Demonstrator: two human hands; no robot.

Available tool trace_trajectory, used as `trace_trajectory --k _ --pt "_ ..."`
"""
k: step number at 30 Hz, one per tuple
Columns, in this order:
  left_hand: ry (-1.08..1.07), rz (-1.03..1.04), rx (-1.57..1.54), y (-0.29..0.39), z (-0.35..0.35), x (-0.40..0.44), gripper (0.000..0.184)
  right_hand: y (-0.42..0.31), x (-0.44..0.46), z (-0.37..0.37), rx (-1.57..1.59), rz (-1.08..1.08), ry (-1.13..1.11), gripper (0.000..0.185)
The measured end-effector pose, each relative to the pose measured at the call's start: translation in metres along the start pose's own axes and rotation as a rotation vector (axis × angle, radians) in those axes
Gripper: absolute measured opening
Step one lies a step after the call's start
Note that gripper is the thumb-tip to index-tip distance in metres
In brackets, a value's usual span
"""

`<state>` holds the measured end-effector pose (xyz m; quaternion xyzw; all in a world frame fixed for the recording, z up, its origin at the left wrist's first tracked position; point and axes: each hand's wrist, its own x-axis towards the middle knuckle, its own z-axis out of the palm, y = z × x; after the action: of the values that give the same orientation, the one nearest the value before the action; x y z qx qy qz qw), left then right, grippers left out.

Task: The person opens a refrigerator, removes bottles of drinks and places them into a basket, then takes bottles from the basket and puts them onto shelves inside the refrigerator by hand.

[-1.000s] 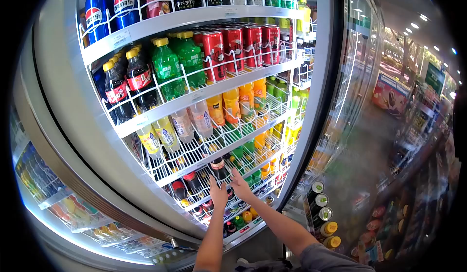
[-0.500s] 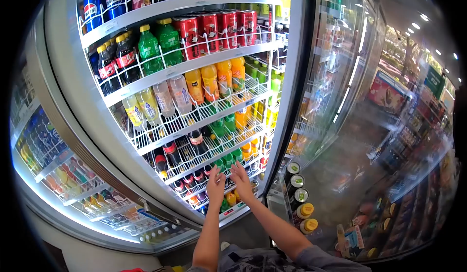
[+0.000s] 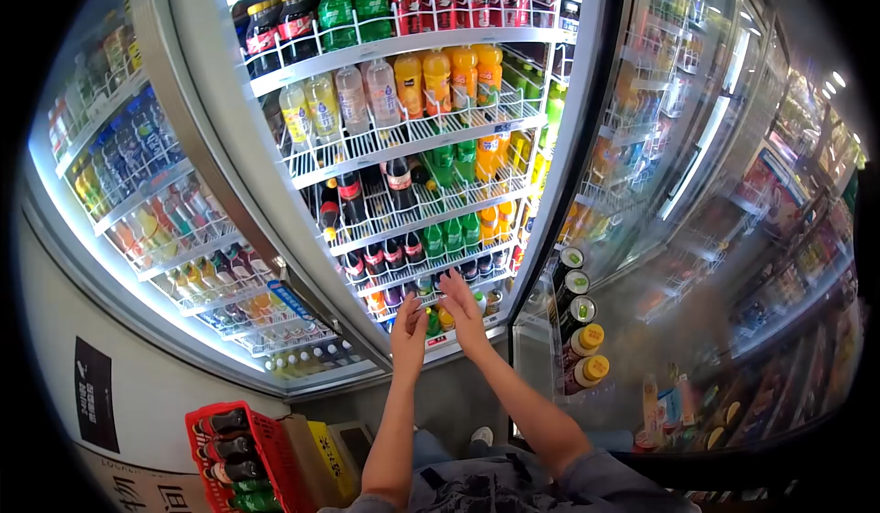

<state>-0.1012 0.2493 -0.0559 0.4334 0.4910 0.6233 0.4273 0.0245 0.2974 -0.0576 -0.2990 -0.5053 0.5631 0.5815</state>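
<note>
My left hand (image 3: 409, 326) and my right hand (image 3: 461, 306) are held out side by side, a small gap between them, with nothing in either. The fingers are extended, so both are open. They hover before the lower part of an upright drinks fridge (image 3: 367, 229), apart from its wire shelves. Behind them are dark cola bottles (image 3: 394, 254) and green bottles (image 3: 454, 234) on a low shelf. Higher up stand orange drink bottles (image 3: 438, 82), clear bottles (image 3: 350, 93) and red cans (image 3: 442, 4).
A red crate (image 3: 209, 481) of dark and green bottles is on the floor at lower left, beside a cardboard box (image 3: 307, 458). The glass door (image 3: 632, 265) stands open at right, with cans and yellow-capped bottles (image 3: 587, 339) near its lower edge. Another lit fridge (image 3: 165, 229) is at left.
My view has tilted downward, so the shelves sit higher and the red crate has come into sight. Both hands stay outstretched and empty.
</note>
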Motion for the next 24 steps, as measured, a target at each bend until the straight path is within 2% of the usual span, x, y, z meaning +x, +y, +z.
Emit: trace_trajectory --k 4,11,14,19,21,24 --pt "0.032 -0.046 0.022 0.026 -0.024 -0.033 0.052 -0.008 -0.025 0.013 0.013 -0.025 -0.022 0.053" --pt "0.073 0.064 0.028 0.053 -0.077 -0.080 0.051 -0.027 -0.056 0.063 -0.060 -0.017 -0.087 0.054" --pt "0.163 0.077 0.038 0.056 -0.121 -0.115 0.049 -0.021 -0.080 0.100 0.010 -0.016 -0.144 0.054" --pt "0.349 0.007 0.087 0.060 -0.196 -0.183 0.048 0.006 -0.128 0.161 0.096 0.109 -0.209 0.056" --pt "0.400 0.027 0.101 0.059 -0.225 -0.205 0.048 0.023 -0.142 0.183 0.123 0.084 -0.251 0.055" --pt "0.494 0.058 0.091 0.073 -0.259 -0.232 0.048 0.025 -0.160 0.216 0.151 0.164 -0.280 0.055"
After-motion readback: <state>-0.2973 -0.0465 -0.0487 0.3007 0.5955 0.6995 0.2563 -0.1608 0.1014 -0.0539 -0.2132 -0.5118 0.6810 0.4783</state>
